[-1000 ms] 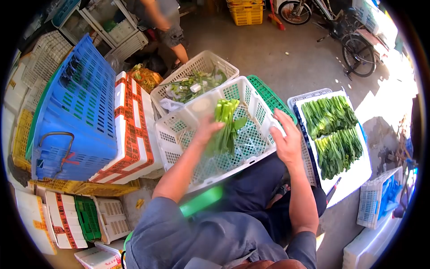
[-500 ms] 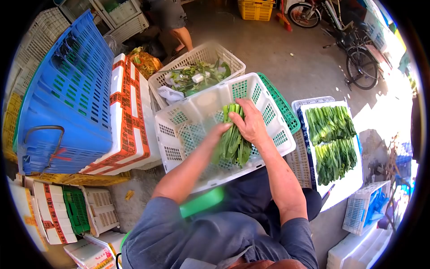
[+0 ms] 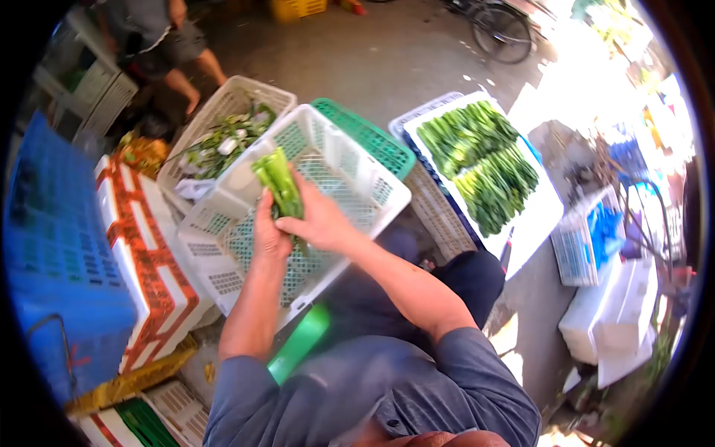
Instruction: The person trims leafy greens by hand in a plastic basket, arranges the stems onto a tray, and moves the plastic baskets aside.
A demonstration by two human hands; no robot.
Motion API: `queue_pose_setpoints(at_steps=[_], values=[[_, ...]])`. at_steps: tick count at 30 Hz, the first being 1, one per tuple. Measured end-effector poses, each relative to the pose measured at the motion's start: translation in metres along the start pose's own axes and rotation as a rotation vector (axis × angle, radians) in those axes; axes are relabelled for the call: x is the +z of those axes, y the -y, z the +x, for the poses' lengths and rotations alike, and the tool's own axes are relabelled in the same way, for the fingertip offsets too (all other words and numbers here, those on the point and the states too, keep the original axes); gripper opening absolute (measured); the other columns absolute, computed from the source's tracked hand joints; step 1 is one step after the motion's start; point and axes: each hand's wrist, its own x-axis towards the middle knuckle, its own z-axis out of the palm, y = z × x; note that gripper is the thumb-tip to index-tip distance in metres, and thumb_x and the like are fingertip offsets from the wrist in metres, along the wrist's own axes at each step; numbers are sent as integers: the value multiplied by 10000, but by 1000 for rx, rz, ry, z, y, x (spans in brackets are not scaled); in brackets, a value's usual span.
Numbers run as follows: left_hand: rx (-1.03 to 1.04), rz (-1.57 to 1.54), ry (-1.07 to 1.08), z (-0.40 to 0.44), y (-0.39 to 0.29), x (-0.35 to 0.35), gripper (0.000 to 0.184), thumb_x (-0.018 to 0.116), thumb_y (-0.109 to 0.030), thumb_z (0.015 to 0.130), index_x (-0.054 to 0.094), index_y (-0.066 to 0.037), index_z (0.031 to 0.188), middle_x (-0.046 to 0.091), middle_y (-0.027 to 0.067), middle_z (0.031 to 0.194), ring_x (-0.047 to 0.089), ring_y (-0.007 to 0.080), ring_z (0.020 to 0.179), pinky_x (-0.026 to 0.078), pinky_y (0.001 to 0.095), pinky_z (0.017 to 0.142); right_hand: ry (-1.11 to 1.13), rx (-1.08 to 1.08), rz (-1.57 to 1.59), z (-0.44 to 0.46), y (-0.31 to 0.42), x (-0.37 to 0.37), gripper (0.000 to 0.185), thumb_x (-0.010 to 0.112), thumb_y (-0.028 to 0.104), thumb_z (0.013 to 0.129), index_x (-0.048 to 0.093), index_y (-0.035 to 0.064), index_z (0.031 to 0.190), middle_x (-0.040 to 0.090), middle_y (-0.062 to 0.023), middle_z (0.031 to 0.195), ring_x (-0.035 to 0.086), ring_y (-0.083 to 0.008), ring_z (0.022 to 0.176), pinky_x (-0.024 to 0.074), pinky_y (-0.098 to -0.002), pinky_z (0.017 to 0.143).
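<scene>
A bunch of leafy greens (image 3: 277, 179) is held over a white plastic crate (image 3: 387, 200), its pale cut stems toward the far side and its leaves mostly covered by my hands. My left hand (image 3: 271, 227) grips the bunch from the left with closed fingers. From the right, my right hand (image 3: 322, 217) wraps round it, thumb across the stems. The lattice floor of the crate shows beneath. To the right, a white tray (image 3: 538, 214) carries two rows of similar leafy greens (image 3: 477, 141), laid side by side.
Behind the white crate are a beige crate (image 3: 281, 97) of leaf scraps and a green crate (image 3: 372, 138). A blue basket (image 3: 67, 246) and a taped foam box (image 3: 149, 253) stand at left. A person's legs (image 3: 195, 71) and a bicycle (image 3: 503, 33) are farther back.
The view has swung to the right. Both hands have brought the bunch toward the crate's left side and gathered it closer together. The person at the back now shows more fully.
</scene>
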Motion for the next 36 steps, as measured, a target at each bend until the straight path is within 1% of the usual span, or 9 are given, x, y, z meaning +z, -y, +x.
queue_pose_setpoints(at_steps=[9, 12, 13, 16, 22, 27, 30, 31, 36], values=[[88, 393, 423, 22, 12, 115, 738, 525, -509, 993, 325, -70, 1551, 408, 123, 1557, 379, 278, 1438, 284, 444, 1183, -317, -22, 324, 0, -1, -95, 787, 731, 126, 758, 424, -26, 1467, 656, -179, 1187, 641, -243, 1069, 492, -330, 959], [113, 503, 398, 38, 25, 119, 801, 527, -548, 973, 279, -77, 1572, 344, 145, 1600, 310, 292, 1480, 180, 482, 1208, -387, 81, 377, -26, 3, -169, 723, 730, 99, 786, 457, -17, 1444, 661, -81, 1157, 611, -139, 1008, 492, -291, 933], [94, 455, 370, 39, 24, 118, 737, 545, -404, 1000, 241, -59, 1576, 374, 166, 1579, 344, 269, 1461, 109, 486, 1221, -434, 89, 411, -38, 1, -193, 701, 723, 84, 792, 466, -9, 1438, 665, -78, 1156, 617, -142, 1019, 497, -299, 938], [86, 612, 336, 40, 17, 94, 700, 542, -400, 1004, 280, -63, 1559, 441, 175, 1532, 356, 267, 1454, 138, 474, 1215, -521, 149, 183, -87, -25, -278, 592, 719, 58, 833, 515, -10, 1385, 665, -54, 1144, 614, -116, 1026, 495, -289, 938], [12, 712, 45, 41, 15, 15, 595, 530, -394, 1019, 381, -76, 1500, 562, 166, 1404, 459, 259, 1372, 241, 461, 1179, -606, 297, -751, -163, -99, -413, 751, 749, 150, 776, 457, 14, 1455, 631, -245, 1245, 636, -352, 1147, 486, -406, 1001], [-22, 718, -121, 29, 13, -15, 565, 516, -383, 1025, 409, -66, 1480, 609, 166, 1332, 518, 264, 1310, 296, 463, 1151, -501, 383, -1082, -165, -142, -437, 778, 759, 139, 740, 449, 44, 1447, 609, -195, 1212, 589, -381, 1134, 497, -436, 946], [-29, 748, -131, 20, 10, -17, 554, 512, -371, 1025, 416, -64, 1476, 620, 169, 1313, 537, 266, 1286, 320, 453, 1136, -289, 558, -1367, -167, -214, -422, 830, 754, 218, 761, 397, 115, 1502, 517, -178, 1408, 515, -382, 1277, 386, -616, 1087], [-36, 750, -118, 19, 8, -20, 554, 514, -367, 1024, 418, -62, 1476, 619, 171, 1312, 542, 268, 1278, 329, 447, 1130, -251, 640, -1334, -173, -251, -413, 833, 728, 249, 787, 361, 137, 1527, 445, -178, 1499, 449, -398, 1350, 291, -707, 1115], [-45, 776, -164, 17, 4, -18, 560, 521, -360, 1020, 415, -57, 1479, 625, 168, 1299, 568, 269, 1234, 364, 421, 1102, -179, 590, -1209, -171, -222, -419, 817, 682, 215, 822, 322, 119, 1550, 398, -193, 1538, 374, -416, 1413, 260, -703, 1135]])
